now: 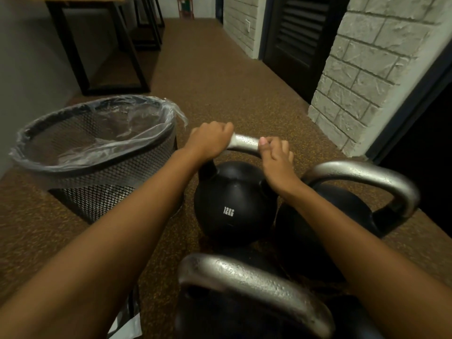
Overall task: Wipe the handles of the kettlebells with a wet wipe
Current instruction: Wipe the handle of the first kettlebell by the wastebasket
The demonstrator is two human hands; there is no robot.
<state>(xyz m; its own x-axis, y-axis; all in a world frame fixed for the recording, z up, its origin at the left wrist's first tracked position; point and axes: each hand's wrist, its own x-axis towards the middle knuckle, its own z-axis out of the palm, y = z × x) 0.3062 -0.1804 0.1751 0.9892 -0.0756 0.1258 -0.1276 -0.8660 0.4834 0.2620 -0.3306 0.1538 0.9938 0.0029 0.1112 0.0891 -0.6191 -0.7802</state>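
The 12KG kettlebell [232,204] stands at centre. The left hand [210,140] curls round the left end of its handle [245,143], and the right hand [276,157] grips the right end. A mesh bin [97,155] sits at its 9 o'clock, a second kettlebell [354,206] at 3.

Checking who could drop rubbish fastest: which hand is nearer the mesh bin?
Left. The left hand grips the handle of the 12KG kettlebell at the end beside the mesh bin; the right hand holds the handle's other end, farther from the bin.
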